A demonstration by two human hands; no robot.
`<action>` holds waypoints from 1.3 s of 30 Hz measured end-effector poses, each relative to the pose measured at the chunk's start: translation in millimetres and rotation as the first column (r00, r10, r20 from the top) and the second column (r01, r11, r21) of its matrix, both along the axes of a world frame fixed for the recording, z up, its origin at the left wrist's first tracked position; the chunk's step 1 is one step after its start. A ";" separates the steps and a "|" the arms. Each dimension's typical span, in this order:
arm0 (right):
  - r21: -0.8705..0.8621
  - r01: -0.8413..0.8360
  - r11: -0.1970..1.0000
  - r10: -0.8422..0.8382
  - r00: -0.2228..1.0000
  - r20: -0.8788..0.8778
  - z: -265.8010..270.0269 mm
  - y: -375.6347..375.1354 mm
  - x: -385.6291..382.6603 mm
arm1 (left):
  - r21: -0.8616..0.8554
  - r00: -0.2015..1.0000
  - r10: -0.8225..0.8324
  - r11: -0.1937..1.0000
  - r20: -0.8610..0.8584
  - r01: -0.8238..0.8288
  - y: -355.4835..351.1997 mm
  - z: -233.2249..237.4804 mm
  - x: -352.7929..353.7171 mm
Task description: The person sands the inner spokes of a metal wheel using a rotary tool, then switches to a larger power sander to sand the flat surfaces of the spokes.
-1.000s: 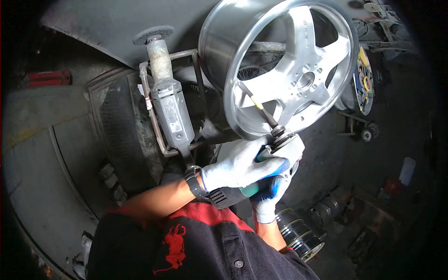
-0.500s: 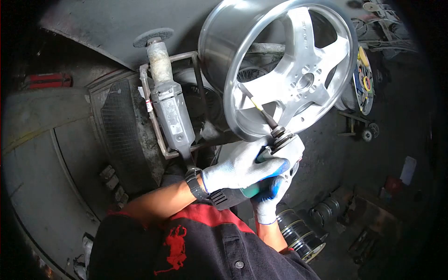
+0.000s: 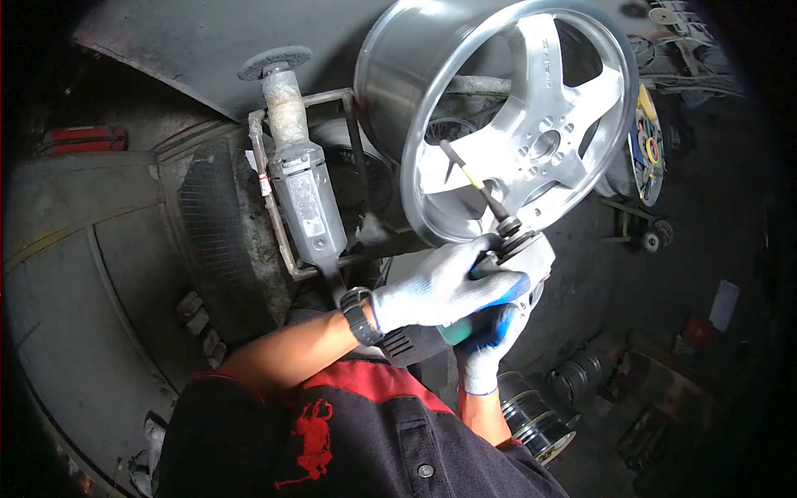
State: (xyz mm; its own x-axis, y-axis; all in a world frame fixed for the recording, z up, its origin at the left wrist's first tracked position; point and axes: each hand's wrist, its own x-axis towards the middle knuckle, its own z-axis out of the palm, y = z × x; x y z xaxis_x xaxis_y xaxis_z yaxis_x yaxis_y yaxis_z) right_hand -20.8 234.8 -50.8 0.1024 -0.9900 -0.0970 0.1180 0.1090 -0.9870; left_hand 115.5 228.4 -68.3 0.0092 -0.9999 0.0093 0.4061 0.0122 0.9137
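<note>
My left hand [image 3: 440, 286], in a white glove with blue palm and a black watch at the wrist, wraps round the front end of a power grinder. My right hand [image 3: 490, 344], gloved alike, grips the green body of the grinder [image 3: 457, 330] lower down. Its grey vented rear [image 3: 398, 347] lies close to my shirt. A long thin spindle [image 3: 491, 202] with a yellow band juts from the front. The spindle's dark tip overlaps a spoke of a bare silver alloy wheel [image 3: 477, 153], which stands tilted just beyond my hands.
Left of the wheel, a large grey machine [image 3: 307, 203] with a round disc [image 3: 274, 62] rests on a metal frame [image 3: 344, 95]. Dark wheels [image 3: 531, 411] lie on the floor at lower right. Another wheel [image 3: 650, 158] holding coloured items stands at right. A red case [image 3: 85, 139] is at far left.
Both hands and the grinder have shifted slightly right. The spindle's tip has moved right and a little up across the spoke. The wheel stands almost unchanged.
</note>
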 end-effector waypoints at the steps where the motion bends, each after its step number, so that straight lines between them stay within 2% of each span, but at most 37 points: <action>1: -0.002 0.000 1.000 0.000 1.000 -0.004 1.0 -1.5 -0.3 | 0.035 0.994 -0.112 0.993 -0.001 0.112 -9.3 2.7 5.0; 2: 0.038 0.055 0.998 -0.054 0.998 -0.029 2.7 -3.2 0.3 | 0.071 0.975 -0.220 0.973 -0.005 0.220 -15.0 4.0 7.9; 4: 0.117 0.168 0.979 -0.159 0.984 -0.081 7.2 -5.1 2.2 | 0.057 0.979 -0.205 0.977 0.002 0.205 -12.4 5.9 8.9; 5: 0.082 0.046 0.996 -0.042 0.998 -0.048 9.3 -4.1 5.6 | 0.041 0.988 -0.145 0.988 -0.049 0.147 -5.4 9.6 10.9; 6: 0.029 0.000 1.000 0.003 0.994 -0.108 6.1 -2.6 3.0 | 0.028 0.991 -0.085 0.996 -0.099 0.089 1.2 12.7 10.4; 7: 0.050 0.000 0.999 0.005 0.997 -0.082 6.2 -1.8 3.1 | -0.025 0.999 0.016 1.000 -0.042 -0.017 7.8 -0.5 1.2; 9: 0.072 -0.002 0.997 0.006 0.998 -0.058 7.0 -2.5 5.5 | 0.000 1.000 0.005 1.000 -0.019 -0.005 8.1 -3.8 -0.5; 12: -0.018 0.023 1.000 -0.025 0.993 -0.116 5.4 -6.8 1.1 | 0.071 0.998 -0.052 0.996 -0.032 0.055 -6.0 7.8 5.5; 14: 0.067 0.088 0.994 -0.084 0.994 -0.064 12.9 -11.1 5.4 | 0.141 0.978 -0.207 0.968 -0.026 0.209 -15.7 14.7 12.9; 16: 0.076 0.113 0.991 -0.108 0.992 -0.066 12.7 -9.9 5.6 | 0.124 0.986 -0.169 0.978 -0.005 0.168 -10.7 15.8 13.5; 18: 0.039 0.015 0.999 -0.012 0.997 -0.076 16.7 -7.2 10.8 | 0.072 0.992 -0.046 0.996 -0.121 0.055 -2.5 9.1 5.8; 19: 0.037 -0.011 0.999 0.014 0.995 -0.095 12.5 -8.0 6.1 | 0.063 0.987 -0.046 0.996 -0.151 0.056 2.5 8.5 6.6; 22: 0.055 -0.005 0.998 0.010 0.996 -0.092 15.9 -9.9 8.6 | 0.056 0.997 -0.019 0.998 -0.069 0.022 0.4 8.3 5.2; 23: 0.077 0.037 0.996 -0.033 0.998 -0.054 18.0 -9.6 10.7 | 0.061 0.986 -0.046 0.996 -0.161 0.057 -4.9 11.7 5.6; 26: 0.121 0.126 0.985 -0.122 0.992 -0.041 15.3 -12.7 6.3 | 0.056 0.987 -0.135 0.988 -0.089 0.140 -15.1 11.1 9.9; 28: 0.100 0.110 0.989 -0.105 0.993 -0.053 11.4 -9.9 6.4 | 0.039 0.985 -0.127 0.990 -0.119 0.133 -13.1 12.5 11.8; 30: -0.035 -0.008 0.999 0.005 0.998 -0.069 6.7 -4.4 8.5 | 0.104 0.984 -0.133 0.984 -0.123 0.146 -3.1 12.7 14.4; 31: -0.056 -0.088 0.995 0.083 0.993 -0.084 1.8 -6.1 2.7 | 0.044 0.999 -0.010 0.999 -0.035 0.012 1.6 2.0 5.7; 36: 0.029 0.037 0.999 -0.034 0.994 -0.105 3.7 1.2 6.2 | 0.071 0.996 -0.061 0.995 -0.057 0.065 4.1 4.0 8.4; 38: 0.021 0.017 1.000 -0.017 0.999 0.043 3.1 1.1 6.8 | 0.075 0.990 -0.099 0.991 -0.104 0.107 0.1 2.8 8.1; 39: 0.021 0.017 1.000 -0.018 0.999 0.042 3.0 1.8 6.9 | 0.075 0.989 -0.100 0.991 -0.105 0.108 1.4 3.0 8.8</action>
